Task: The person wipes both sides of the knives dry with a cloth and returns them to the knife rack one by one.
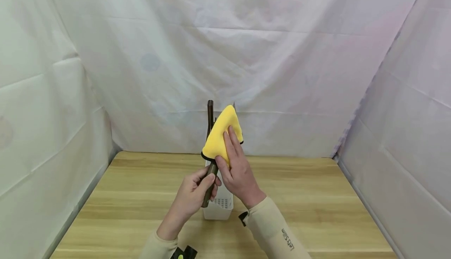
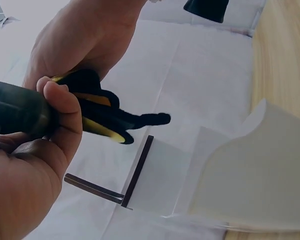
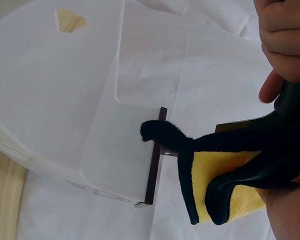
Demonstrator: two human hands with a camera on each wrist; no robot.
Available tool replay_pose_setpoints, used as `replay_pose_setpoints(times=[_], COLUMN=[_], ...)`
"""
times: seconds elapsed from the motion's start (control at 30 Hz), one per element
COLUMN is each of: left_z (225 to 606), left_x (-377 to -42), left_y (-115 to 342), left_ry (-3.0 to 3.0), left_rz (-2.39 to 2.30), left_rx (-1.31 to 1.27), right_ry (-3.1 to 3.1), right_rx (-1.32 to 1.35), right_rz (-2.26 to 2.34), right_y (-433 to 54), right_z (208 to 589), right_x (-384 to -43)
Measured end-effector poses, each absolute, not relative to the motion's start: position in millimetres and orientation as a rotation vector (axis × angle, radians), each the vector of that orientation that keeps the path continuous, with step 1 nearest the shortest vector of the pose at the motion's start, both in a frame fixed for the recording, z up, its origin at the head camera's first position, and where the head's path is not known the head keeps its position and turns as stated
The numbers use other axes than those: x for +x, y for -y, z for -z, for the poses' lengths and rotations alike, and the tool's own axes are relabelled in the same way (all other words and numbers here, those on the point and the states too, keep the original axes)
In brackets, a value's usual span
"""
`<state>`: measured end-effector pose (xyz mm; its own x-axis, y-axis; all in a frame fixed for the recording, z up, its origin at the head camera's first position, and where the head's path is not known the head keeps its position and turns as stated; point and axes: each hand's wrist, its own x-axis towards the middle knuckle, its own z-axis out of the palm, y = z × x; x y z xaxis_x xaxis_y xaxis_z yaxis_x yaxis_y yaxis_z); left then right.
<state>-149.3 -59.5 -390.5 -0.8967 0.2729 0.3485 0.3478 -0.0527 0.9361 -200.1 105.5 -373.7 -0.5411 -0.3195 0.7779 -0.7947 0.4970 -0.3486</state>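
Note:
My left hand [image 1: 195, 190] grips the dark handle [image 1: 210, 180] of a knife, thumb along its top, with the handle slanting up and to the right. A yellow cloth [image 1: 222, 133] with black edging is folded over the blade and covers most of it. Only a thin pointed metal tip [image 1: 234, 104] shows past the cloth. My right hand [image 1: 241, 172] holds the cloth against the blade, its fingers stretched along the yellow side. From the left wrist view, the black edging [image 2: 102, 107] hangs in folds beyond the handle.
Below the hands stands a white plastic container [image 1: 218, 212] with slots in it. A dark brown upright piece [image 1: 210, 114] rises at its back. The wooden table [image 1: 299, 196] is enclosed by white cloth walls [image 1: 158, 75].

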Motion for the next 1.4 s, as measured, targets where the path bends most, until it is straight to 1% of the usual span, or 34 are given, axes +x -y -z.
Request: replay_pose_setpoints(times=[0.23,0.43,0.77,1.07,1.2,1.4], left_z=[394,397,399,398,398,399], left_x=[-150,-150,-148,-149,-149,-148], left_y=[66,69,71,72,75,78], left_ry=[2.105,2.107,2.05,2.048,2.078,2.078], left_rz=[2.188,2.238,2.401,2.385,2.366,2.404], left_rx=[-0.775,-0.791,-0.699,-0.722,-0.69,-0.631], right_ry=[2.126,2.121,2.185,2.287,2.342,2.373], right_rx=[0.928,0.943,0.919,0.841,0.805,0.82], right_rz=[-0.89,-0.83,-0.753,-0.749,-0.776,-0.776], right_y=[-106,-104,-100,-99,-100,-100], right_z=[376,374,366,357,355,358], right_x=[-199,-201,-207,-211,-210,-203])
